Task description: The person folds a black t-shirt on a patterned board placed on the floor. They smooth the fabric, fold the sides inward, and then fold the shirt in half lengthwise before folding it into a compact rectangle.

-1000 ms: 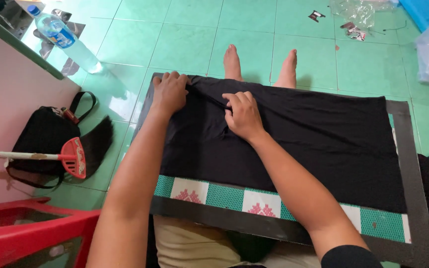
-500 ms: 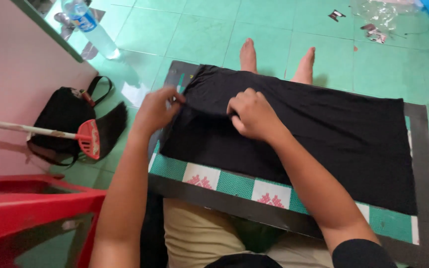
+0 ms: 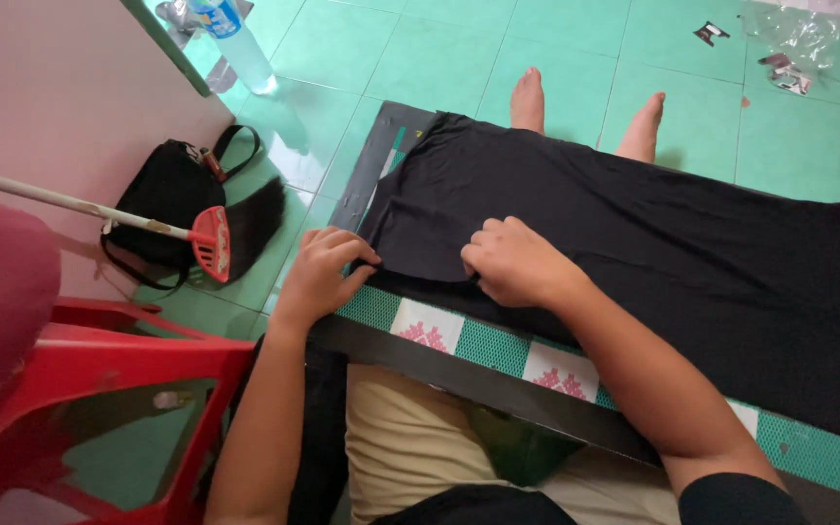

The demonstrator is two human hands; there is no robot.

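We see a flat black cloth garment (image 3: 634, 243) spread over a dark-framed surface (image 3: 498, 389) with a green patterned edge. Our left hand (image 3: 323, 272) has its fingers pinched together on the cloth's near corner; our right hand (image 3: 517, 261) has curled fingers pressing its near hem.

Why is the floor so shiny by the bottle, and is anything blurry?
In the head view, the glossy green tiled floor mirrors bright light near the clear plastic bottle; the flat black cloth shows no glare; both hands look sharp, and the red plastic chair is slightly soft.
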